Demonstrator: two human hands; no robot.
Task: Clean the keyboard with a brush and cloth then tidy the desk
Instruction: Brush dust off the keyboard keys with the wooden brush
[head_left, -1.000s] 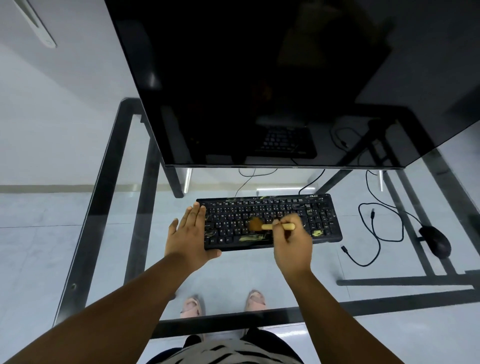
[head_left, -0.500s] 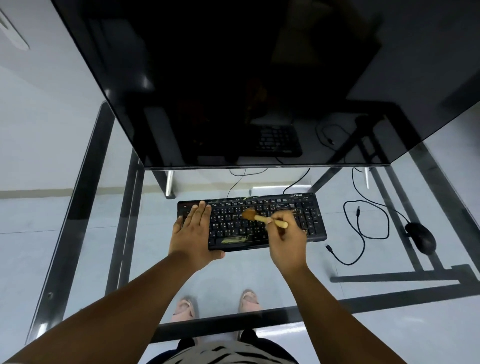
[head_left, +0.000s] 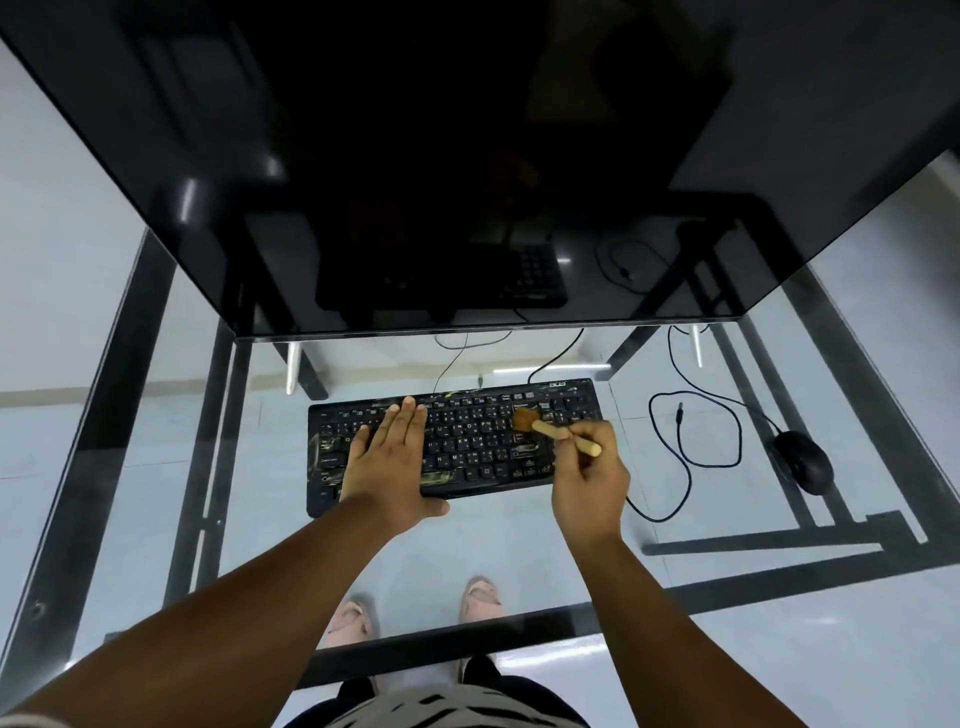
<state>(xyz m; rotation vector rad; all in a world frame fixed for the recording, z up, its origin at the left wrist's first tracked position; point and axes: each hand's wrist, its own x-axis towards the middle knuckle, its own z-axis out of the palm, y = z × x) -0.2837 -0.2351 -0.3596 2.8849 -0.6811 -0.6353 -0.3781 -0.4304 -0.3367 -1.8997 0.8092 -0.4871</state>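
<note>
Black plastic keyboard (head_left: 457, 447) at centre frame, pinned by flat, open left hand (head_left: 387, 462) against sliding; right hand (head_left: 589, 483) grip closed around wooden-handled brush (head_left: 558, 434), bristles angled onto right-side keys.

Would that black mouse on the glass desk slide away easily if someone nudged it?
Probably yes: the mouse looks small and light, and the glass desk seems smooth. Its loose, looping cable has slack, so it likely wouldn't hold it back.

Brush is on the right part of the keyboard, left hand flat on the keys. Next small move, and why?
Probably sweep the brush in the right hand on across the right-hand keys of the keyboard: its bristles rest there, and the left hand lies flat on the left keys, steadying it.
</note>
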